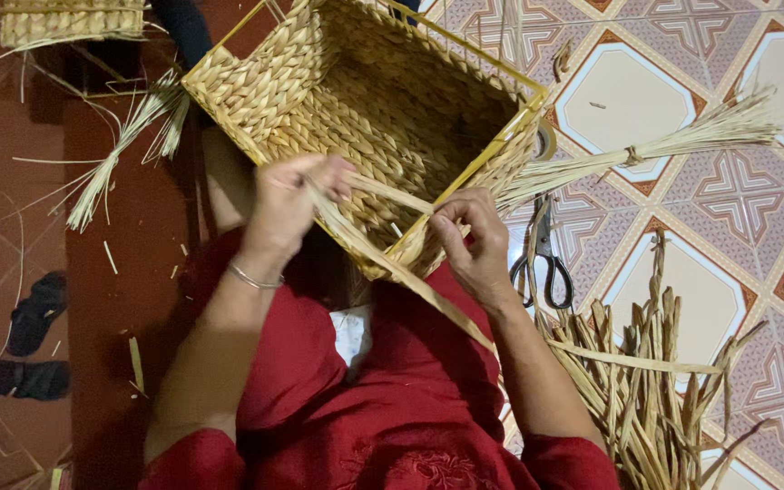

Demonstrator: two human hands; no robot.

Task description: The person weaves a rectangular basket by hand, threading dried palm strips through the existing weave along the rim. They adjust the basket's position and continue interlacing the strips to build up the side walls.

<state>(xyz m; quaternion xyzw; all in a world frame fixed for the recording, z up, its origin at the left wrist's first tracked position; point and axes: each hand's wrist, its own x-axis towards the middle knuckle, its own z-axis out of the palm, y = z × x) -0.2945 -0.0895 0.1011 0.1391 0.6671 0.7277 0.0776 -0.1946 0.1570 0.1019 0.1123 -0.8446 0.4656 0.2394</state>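
1. Basket [356, 109], a square woven one on a yellow frame, lay tipped on my lap with its near corner between my two hands and its open mouth facing up toward the far right.
2. My left hand [288, 204] was clenched on a flat straw strand [410, 281] at the near rim; the strand ran down and right across my red garment [383, 408]. My right hand [474, 240] pinched the weave at the near corner, fingers curled on the strand's other end.
3. I judged the strand could crease or split if I pulled it hard over the frame edge, since it bent sharply there.
4. The long loose tail could snag on the garment folds and slacken the stitch.
5. If my right hand's pinch slipped, I thought the last wrap at the corner might loosen.
6. Scissors [546, 259] lay on the tiled floor [755, 245] just right of my right hand, blades pointing far, beside a heap of dry straw [646, 381]; a careless reach there risked a nick.
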